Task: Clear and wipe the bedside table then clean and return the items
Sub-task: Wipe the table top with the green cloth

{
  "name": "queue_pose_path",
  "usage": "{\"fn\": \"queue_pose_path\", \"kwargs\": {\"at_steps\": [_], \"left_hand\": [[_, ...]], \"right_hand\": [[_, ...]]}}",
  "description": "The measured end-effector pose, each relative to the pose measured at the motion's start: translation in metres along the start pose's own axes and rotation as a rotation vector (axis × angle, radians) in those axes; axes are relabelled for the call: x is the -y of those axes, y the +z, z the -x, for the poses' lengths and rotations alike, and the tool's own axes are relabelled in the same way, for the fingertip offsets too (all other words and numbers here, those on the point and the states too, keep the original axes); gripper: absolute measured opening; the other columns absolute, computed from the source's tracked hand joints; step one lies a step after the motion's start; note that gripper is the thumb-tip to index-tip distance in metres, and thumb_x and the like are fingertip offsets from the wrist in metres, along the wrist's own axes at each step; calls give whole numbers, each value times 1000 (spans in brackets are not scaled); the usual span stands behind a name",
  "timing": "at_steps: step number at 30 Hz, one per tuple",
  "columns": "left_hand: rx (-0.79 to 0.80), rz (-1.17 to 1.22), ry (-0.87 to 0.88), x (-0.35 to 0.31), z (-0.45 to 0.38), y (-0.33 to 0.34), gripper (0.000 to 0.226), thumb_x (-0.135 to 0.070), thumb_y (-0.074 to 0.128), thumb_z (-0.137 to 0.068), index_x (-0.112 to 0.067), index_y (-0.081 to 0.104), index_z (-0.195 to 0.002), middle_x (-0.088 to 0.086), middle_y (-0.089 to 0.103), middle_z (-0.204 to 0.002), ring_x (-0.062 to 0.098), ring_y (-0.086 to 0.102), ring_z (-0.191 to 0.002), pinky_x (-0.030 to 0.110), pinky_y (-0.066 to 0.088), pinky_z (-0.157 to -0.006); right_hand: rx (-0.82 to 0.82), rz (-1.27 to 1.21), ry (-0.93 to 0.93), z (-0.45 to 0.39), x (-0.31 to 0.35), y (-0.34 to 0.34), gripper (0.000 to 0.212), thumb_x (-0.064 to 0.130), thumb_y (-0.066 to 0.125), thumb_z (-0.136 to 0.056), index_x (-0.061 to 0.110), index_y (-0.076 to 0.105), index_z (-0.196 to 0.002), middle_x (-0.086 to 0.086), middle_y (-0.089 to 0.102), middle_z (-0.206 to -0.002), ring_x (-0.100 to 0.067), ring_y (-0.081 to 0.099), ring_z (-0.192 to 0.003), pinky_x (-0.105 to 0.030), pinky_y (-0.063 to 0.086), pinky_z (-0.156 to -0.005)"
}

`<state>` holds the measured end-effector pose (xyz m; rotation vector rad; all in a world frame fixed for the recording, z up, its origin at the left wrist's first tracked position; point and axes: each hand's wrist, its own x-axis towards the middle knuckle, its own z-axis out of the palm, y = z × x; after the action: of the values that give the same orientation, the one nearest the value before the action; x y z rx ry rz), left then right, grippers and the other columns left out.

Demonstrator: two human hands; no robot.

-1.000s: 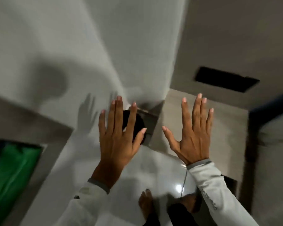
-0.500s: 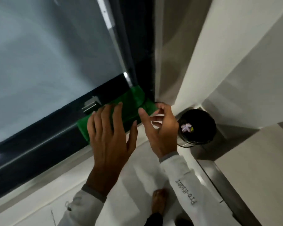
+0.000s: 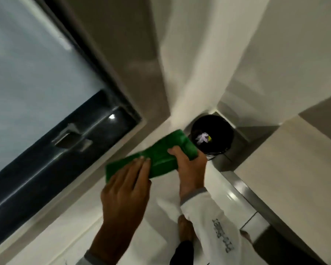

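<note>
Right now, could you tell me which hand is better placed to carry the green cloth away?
The right hand: its fingers wrap the green cloth, while the left hand only lies flat on it.

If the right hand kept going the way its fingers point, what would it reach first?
Likely the black bin just beyond the right hand, which grips the green cloth; depth is unclear, so it could pass above the rim.

Frosted glass door (image 3: pixel 33 73) with dark frame fills left of frame; pale glossy floor (image 3: pixel 75 226) at bottom; beige walls (image 3: pixel 199 44) upper right
</note>
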<state>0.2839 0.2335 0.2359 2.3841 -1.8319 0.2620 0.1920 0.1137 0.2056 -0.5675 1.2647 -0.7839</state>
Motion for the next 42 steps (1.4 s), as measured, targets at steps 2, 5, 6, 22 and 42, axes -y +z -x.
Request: {"fn": "queue_pose_path", "kwargs": {"at_steps": [2, 5, 6, 22, 42], "left_hand": [[50, 61, 138, -38, -2, 21, 42, -4, 84, -72, -4, 75, -114, 16, 77, -111, 30, 76, -94, 38, 61, -72], [97, 192, 376, -116, -16, 70, 51, 4, 84, -64, -3, 76, -114, 15, 77, -112, 29, 76, -97, 35, 62, -71], [91, 235, 470, -144, -21, 86, 48, 3, 83, -66, -4, 76, -114, 14, 77, -112, 28, 77, -97, 35, 62, -70], [658, 315, 1050, -455, 78, 237, 47, -26, 45, -96, -3, 62, -133, 20, 57, -144, 37, 56, -132, 50, 52, -103], [288, 298, 1399, -433, -13, 311, 49, -21, 29, -108, -2, 33, -154, 14, 34, -162, 27, 36, -149, 43, 37, -118]], "right_hand": [[-92, -47, 30, -11, 0, -59, 21, 0, 77, -70, 21, 79, -72, -9, 77, -78, -38, 73, -87, -50, 60, -80], [-259, -153, 31, -23, 7, -169, 18, 0, 76, -70, 7, 75, -86, -14, 75, -85, -39, 71, -90, -48, 60, -78], [-326, -187, 23, -25, 9, -204, 17, -3, 74, -74, 3, 72, -89, -15, 73, -86, -38, 70, -88, -44, 60, -74], [-924, 1074, 96, -8, -89, -550, 67, 16, 65, -83, 1, 42, -144, -27, 48, -141, -47, 49, -126, -55, 45, -103], [-1168, 1043, 131, -116, -124, -501, 94, 58, 40, -95, -12, 15, -152, -37, 8, -160, -48, 7, -152, -56, 11, -124]]}}
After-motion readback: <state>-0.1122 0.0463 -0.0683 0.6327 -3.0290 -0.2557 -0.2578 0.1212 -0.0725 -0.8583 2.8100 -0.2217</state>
